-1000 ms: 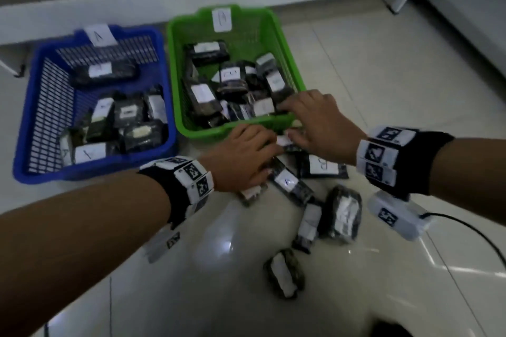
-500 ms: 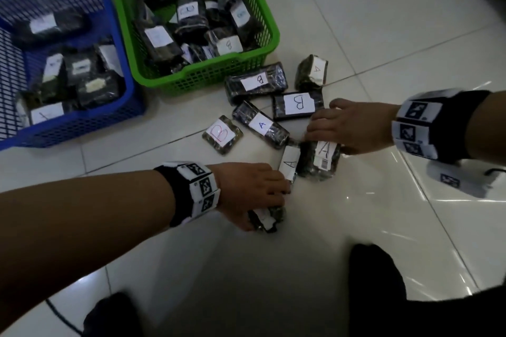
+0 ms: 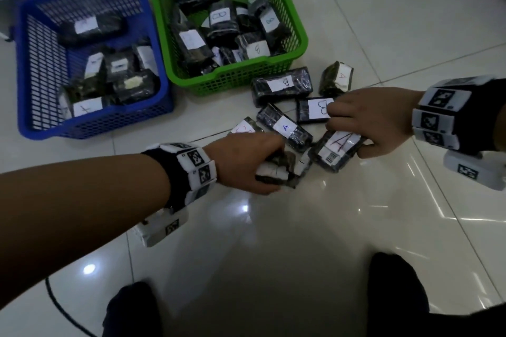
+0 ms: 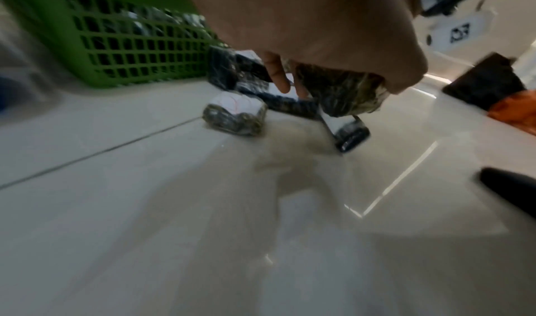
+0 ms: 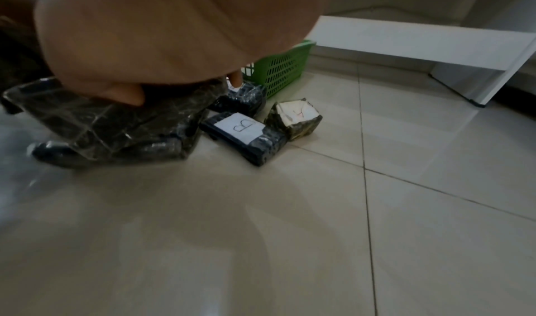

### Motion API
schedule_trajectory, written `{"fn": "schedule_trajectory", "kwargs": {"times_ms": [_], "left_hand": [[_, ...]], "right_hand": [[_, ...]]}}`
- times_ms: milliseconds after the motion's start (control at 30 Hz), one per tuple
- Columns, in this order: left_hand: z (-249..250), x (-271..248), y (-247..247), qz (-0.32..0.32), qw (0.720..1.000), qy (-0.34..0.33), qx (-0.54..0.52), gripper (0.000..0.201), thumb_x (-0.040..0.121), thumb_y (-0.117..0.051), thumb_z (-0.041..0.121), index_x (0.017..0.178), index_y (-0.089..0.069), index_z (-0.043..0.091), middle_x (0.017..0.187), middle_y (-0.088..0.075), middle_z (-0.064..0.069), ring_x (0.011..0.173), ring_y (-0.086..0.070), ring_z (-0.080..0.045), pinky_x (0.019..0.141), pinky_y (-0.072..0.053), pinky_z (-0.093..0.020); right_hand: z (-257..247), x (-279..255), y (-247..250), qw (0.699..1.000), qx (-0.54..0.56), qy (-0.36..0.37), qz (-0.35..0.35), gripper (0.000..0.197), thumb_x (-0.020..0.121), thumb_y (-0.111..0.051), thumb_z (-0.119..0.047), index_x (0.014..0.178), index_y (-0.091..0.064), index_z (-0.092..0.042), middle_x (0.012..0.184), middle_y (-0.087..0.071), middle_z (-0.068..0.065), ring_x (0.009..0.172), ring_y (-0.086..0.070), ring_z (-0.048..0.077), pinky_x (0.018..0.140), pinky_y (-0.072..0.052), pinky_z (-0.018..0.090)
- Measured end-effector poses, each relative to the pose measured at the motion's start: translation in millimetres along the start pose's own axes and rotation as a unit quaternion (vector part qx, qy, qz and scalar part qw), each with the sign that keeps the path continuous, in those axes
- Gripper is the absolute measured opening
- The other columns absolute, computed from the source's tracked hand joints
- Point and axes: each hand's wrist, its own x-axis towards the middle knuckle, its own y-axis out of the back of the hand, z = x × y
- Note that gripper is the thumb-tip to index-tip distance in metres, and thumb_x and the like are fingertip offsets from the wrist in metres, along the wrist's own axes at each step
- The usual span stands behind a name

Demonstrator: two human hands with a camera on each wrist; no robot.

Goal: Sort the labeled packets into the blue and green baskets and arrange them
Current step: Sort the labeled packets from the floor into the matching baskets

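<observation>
Presently, line by line:

Packet in left hand: small, mottled dark wrap with a white label, lifted just off the floor, near the loose cluster in front of the green basket.
Left hand: fingers curled round that packet, thumb underneath; grip closed.
Packet in right hand: larger, glossy film, big "A" label and barcode, tilted, one end raised, lower end near or on the tile.
Right hand: clasped over the packet's far end, fingers on top, thumb beneath.
Handling, as a judgement: light enough for one hand each; film looks slick and crinkly, contents seem firm; best taken across the short sides, clear of the paper label, since pinching loose film likely slips.
Destination, as a judgement: "A" packet belongs in the blue basket, tagged A at its far rim; label on the left packet too hidden to read.
Loose packets on floor: "A" packet between the hands; flat "B" packet touching right fingertips; long "B" packet beside the green basket near edge; squat "A" packet further right; red-lettered packet behind the left hand.
Baskets: both partly filled, side by side, blue at left.
Floor: glossy pale tiles, slippery under film.
</observation>
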Motion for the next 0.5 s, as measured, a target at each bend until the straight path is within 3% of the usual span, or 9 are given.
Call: {"fn": "schedule_trajectory", "kwargs": {"times_ms": [133, 300, 400, 500], "left_hand": [[-18, -7, 31, 0.083, 0.992, 0.091, -0.014, 0.061, 0.072, -0.071, 0.053, 0.114, -0.044, 0.017, 0.099, -0.047, 0.008, 0.081, -0.045, -0.009, 0.067, -0.035, -0.023], [-44, -15, 73, 0.147, 0.980, 0.125, 0.042, 0.060, 0.078, -0.066, 0.054, 0.119, -0.044, 0.017, 0.112, -0.049, 0.000, 0.091, -0.049, -0.014, 0.074, -0.042, -0.026], [-61, -14, 95, 0.221, 0.964, 0.144, 0.041, 0.059, 0.078, -0.066, 0.054, 0.118, -0.044, 0.017, 0.115, -0.046, 0.001, 0.092, -0.048, -0.012, 0.076, -0.046, -0.029], [-76, -6, 110, 0.289, 0.933, 0.214, 0.017, 0.064, 0.076, -0.068, 0.055, 0.120, -0.043, 0.015, 0.118, -0.045, -0.002, 0.101, -0.049, -0.014, 0.079, -0.041, -0.022]], "right_hand": [[7, 14, 20, 0.999, 0.006, -0.025, 0.037, 0.044, 0.065, -0.052, -0.044, 0.093, -0.048, -0.009, 0.085, -0.048, 0.010, 0.063, -0.049, 0.028, 0.056, -0.045, 0.032], [23, 40, 41, 0.985, 0.028, -0.110, 0.132, 0.048, 0.069, -0.051, -0.041, 0.098, -0.053, -0.003, 0.089, -0.051, 0.013, 0.069, -0.048, 0.026, 0.061, -0.032, 0.023], [36, 61, 54, 0.957, 0.051, -0.183, 0.218, 0.056, 0.067, -0.050, -0.042, 0.105, -0.050, -0.001, 0.092, -0.052, 0.017, 0.073, -0.053, 0.030, 0.058, -0.041, 0.028], [45, 84, 64, 0.919, 0.071, -0.257, 0.290, 0.059, 0.067, -0.055, -0.040, 0.112, -0.050, -0.002, 0.099, -0.050, 0.015, 0.080, -0.055, 0.033, 0.060, -0.049, 0.035]]}}
